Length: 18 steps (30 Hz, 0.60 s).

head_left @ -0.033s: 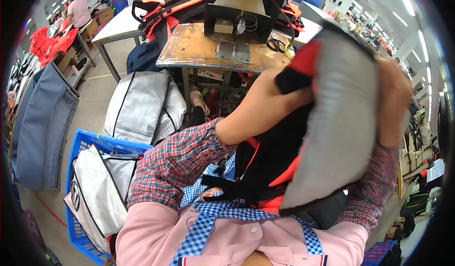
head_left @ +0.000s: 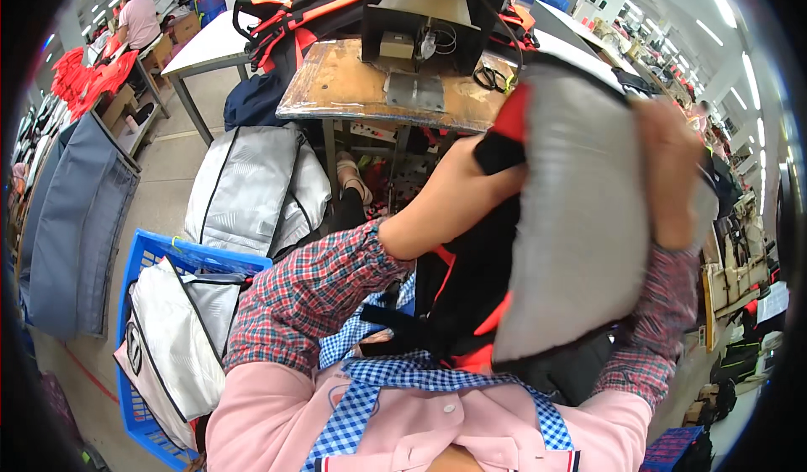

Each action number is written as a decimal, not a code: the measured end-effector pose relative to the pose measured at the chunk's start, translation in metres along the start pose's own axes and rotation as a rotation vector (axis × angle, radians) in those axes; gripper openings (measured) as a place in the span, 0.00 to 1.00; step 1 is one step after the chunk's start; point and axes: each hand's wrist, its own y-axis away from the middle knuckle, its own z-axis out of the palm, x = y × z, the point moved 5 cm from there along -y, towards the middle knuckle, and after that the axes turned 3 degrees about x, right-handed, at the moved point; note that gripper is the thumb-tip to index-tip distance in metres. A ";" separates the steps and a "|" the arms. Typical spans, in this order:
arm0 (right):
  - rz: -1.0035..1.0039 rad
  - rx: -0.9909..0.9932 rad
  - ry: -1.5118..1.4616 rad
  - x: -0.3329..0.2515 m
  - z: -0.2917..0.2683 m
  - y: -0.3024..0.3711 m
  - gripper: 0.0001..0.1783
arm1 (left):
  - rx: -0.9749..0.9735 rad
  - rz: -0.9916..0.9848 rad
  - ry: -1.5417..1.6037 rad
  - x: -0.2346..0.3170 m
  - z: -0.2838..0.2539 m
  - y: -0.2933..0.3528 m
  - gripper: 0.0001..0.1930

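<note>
The grey, black and red fabric piece [head_left: 584,220] is up in front of the person's chest, right of the wooden worktop [head_left: 328,85]. Its long axis runs near to far, the near end slanting left, its grey face turned upward. The left hand [head_left: 483,178] pinches its black-and-red left edge; the right hand [head_left: 671,174] is at the right edge, too blurred to tell its grip.

The right hand [head_left: 672,174] is blurred; the left hand [head_left: 481,176] is partly hidden by the grey-panelled piece [head_left: 584,211]
</note>
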 end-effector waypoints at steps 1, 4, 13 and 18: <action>0.023 -0.060 -0.094 -0.004 0.037 0.009 0.24 | 0.032 -0.125 0.021 -0.027 -0.012 0.008 0.11; 0.008 -0.339 -0.119 -0.006 0.136 0.041 0.26 | 0.036 -0.338 -0.110 -0.095 -0.039 0.019 0.15; 0.034 -0.415 -0.192 0.013 0.239 0.039 0.24 | 0.174 -0.360 0.090 -0.116 -0.143 -0.043 0.17; 0.048 -0.472 -0.168 0.004 0.268 0.029 0.25 | 0.347 -0.220 0.011 -0.103 -0.169 -0.084 0.15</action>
